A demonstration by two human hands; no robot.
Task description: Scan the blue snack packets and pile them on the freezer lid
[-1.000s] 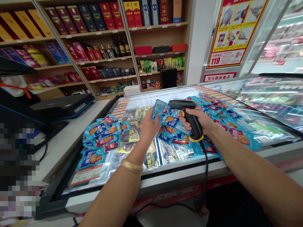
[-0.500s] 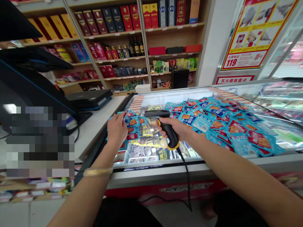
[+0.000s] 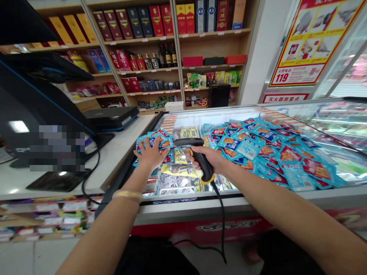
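The left hand point(image 3: 151, 154) is positioned over the left pile point(image 3: 165, 142) of blue-edged packets, palm down, fingers spread apart. Contact between the fingertips and the packets cannot be confirmed. A bracelet point(image 3: 127, 194) encircles the left wrist.

The right hand point(image 3: 211, 158) grips the scanner point(image 3: 205, 168), its fingers wrapped around the handle. The scanner head points left, near the left pile. The cord point(image 3: 223, 221) hangs from the handle base, in front of the case point(image 3: 183, 211).

Both piles lie on the glass top of the case. The right pile point(image 3: 265, 149) is larger and spreads beyond the right hand; its packets overlap, some front up, some back up. Yellow packs point(image 3: 183, 156) are visible through the glass between the piles.

The counter point(image 3: 129, 141) adjoins the case at left. Stocked shelves point(image 3: 212, 47) stand behind.
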